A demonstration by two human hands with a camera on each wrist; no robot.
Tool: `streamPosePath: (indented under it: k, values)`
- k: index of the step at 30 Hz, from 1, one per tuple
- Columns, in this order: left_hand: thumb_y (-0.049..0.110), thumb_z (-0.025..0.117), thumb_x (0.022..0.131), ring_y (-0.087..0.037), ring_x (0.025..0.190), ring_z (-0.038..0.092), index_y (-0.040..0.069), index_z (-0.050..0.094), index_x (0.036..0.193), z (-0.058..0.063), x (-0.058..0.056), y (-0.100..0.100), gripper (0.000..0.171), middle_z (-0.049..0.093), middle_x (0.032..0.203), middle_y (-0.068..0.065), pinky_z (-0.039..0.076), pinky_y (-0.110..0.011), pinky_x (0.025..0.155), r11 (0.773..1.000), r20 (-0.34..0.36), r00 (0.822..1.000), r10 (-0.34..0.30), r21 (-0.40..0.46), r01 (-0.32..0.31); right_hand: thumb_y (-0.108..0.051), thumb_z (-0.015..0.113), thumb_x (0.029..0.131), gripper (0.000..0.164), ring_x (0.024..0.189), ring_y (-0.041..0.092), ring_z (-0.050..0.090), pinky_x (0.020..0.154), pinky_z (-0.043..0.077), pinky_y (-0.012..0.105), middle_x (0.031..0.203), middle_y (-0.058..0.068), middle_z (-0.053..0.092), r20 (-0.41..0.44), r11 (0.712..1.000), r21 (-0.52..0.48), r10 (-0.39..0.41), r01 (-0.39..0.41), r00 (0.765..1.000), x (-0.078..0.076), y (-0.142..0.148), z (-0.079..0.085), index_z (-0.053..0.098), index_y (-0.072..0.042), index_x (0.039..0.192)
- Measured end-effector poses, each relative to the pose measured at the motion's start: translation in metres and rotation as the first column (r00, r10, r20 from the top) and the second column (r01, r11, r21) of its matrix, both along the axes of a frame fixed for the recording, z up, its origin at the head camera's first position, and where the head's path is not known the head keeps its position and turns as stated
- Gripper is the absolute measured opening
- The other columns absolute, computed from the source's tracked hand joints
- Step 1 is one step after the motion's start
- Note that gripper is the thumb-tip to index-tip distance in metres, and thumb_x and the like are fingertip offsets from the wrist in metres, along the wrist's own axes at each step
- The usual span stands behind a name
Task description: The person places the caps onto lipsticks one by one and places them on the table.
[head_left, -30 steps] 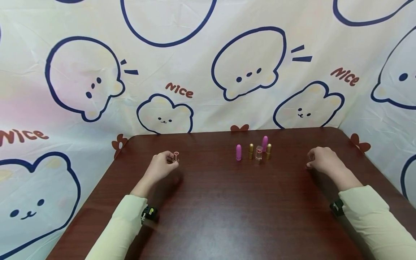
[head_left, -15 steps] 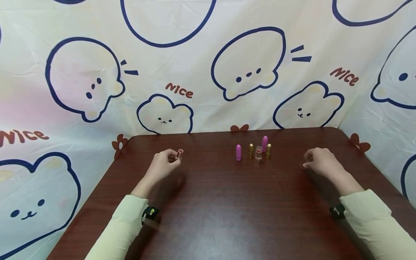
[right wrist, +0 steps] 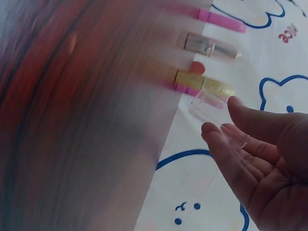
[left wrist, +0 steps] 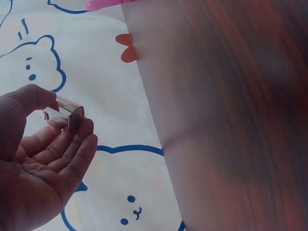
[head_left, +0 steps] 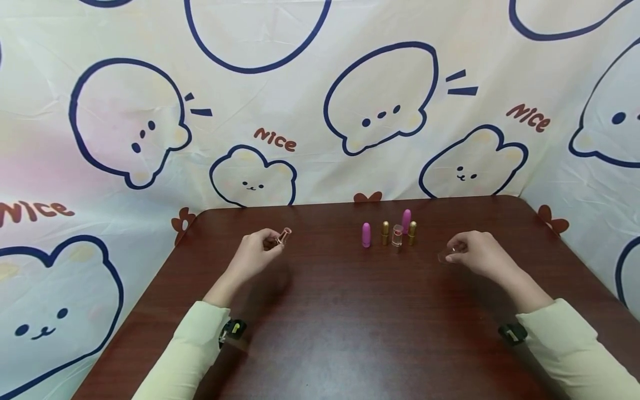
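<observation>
My left hand [head_left: 256, 253] pinches a small rose-gold lipstick [head_left: 284, 236] over the table's left side, its top tilted to the right. In the left wrist view the shiny squared end of this lipstick [left wrist: 74, 115] shows between thumb and fingers. On the right, my right hand [head_left: 478, 254] holds a clear cap [head_left: 443, 255] between thumb and fingertips, tilted toward the left. See-through walls of the cap [right wrist: 204, 109] stick out past the fingertips in the right wrist view.
A cluster of upright lipsticks stands at the table's back: a pink tube [head_left: 366, 235], another pink tube [head_left: 407, 218], two gold tubes [head_left: 385, 233] and a clear-capped one [head_left: 397, 236]. Behind the brown table [head_left: 325, 311] hangs a printed cloth [head_left: 320, 111].
My right hand has moved left toward the cluster with the clear cap. My left hand has shifted slightly right, and its lipstick has gone from upright to leaning right.
</observation>
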State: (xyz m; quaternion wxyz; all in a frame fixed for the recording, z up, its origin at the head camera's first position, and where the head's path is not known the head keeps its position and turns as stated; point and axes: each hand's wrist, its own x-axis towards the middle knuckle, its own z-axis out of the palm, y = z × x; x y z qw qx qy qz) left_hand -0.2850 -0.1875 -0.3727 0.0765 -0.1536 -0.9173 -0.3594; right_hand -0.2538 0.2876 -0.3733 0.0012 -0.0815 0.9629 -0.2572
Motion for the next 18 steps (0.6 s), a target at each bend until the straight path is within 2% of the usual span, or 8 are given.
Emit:
streamPosePath:
  k: [4, 9, 18]
  values:
    - [0.011, 0.068, 0.091, -0.020, 0.078, 0.061, 0.002, 0.066, 0.103, 0.001, 0.001, 0.003, 0.015, 0.067, 0.090, -0.006, 0.051, -0.034, 0.070, 1.000, 0.008, 1.000, -0.021, 0.012, 0.021, -0.018, 0.074, 0.087, 0.028, 0.082, 0.026, 0.061, 0.073, 0.054, 0.045, 0.094, 0.013, 0.068, -0.001, 0.998, -0.060, 0.016, -0.016, 1.000, 0.004, -0.010, 0.001, 0.068, 0.001, 0.106]
    - [0.012, 0.067, 0.092, -0.022, 0.079, 0.059, 0.002, 0.066, 0.105, 0.002, 0.003, 0.010, 0.016, 0.066, 0.089, -0.005, 0.050, -0.034, 0.070, 0.998, 0.007, 0.999, -0.053, 0.024, 0.053, -0.018, 0.075, 0.087, 0.026, 0.086, 0.028, 0.063, 0.077, 0.054, 0.046, 0.096, 0.013, 0.068, -0.041, 0.991, -0.129, 0.028, -0.033, 0.999, 0.007, -0.022, 0.000, 0.069, -0.001, 0.106]
    - [0.011, 0.067, 0.092, -0.021, 0.082, 0.057, 0.002, 0.066, 0.105, 0.006, 0.006, 0.021, 0.016, 0.063, 0.093, -0.006, 0.049, -0.035, 0.072, 0.993, -0.080, 0.990, -0.116, 0.014, 0.117, -0.018, 0.076, 0.086, 0.026, 0.083, 0.024, 0.066, 0.074, 0.055, 0.040, 0.092, 0.008, 0.070, -0.104, 0.963, -0.258, 0.047, -0.072, 0.994, 0.008, -0.044, -0.001, 0.069, -0.003, 0.105]
